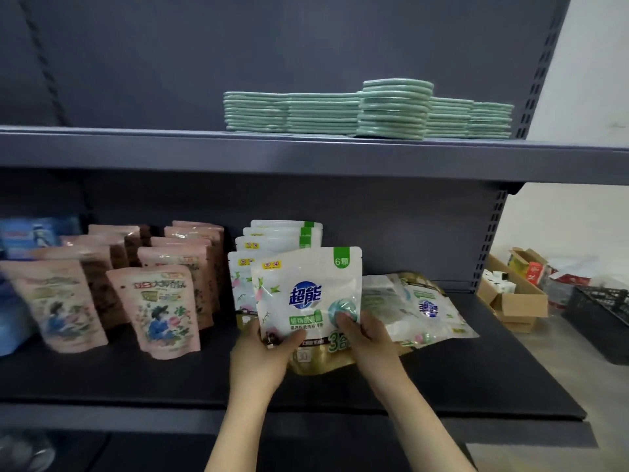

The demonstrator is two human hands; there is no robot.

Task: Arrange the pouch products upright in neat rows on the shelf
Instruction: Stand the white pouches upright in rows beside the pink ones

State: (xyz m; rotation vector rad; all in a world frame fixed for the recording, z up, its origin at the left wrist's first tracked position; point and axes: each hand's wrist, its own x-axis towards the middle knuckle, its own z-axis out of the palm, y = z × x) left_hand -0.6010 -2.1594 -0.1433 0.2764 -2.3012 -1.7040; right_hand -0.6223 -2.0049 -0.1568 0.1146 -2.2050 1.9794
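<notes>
While both hands, left hand (262, 349) and right hand (366, 338), grip one white pouch (306, 294) mid-frame, more pouches (418, 304) lie flat at right, waiting.

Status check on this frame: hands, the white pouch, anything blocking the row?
Left hand and right hand both grip white pouch, upright, front of white row. Loose pouches lie flat to its right. Nothing blocking.

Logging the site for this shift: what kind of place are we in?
Likely a shop or stockroom: dark metal shelving with rows of retail pouches, stacked green packs above, and open cardboard boxes on the floor.
</notes>
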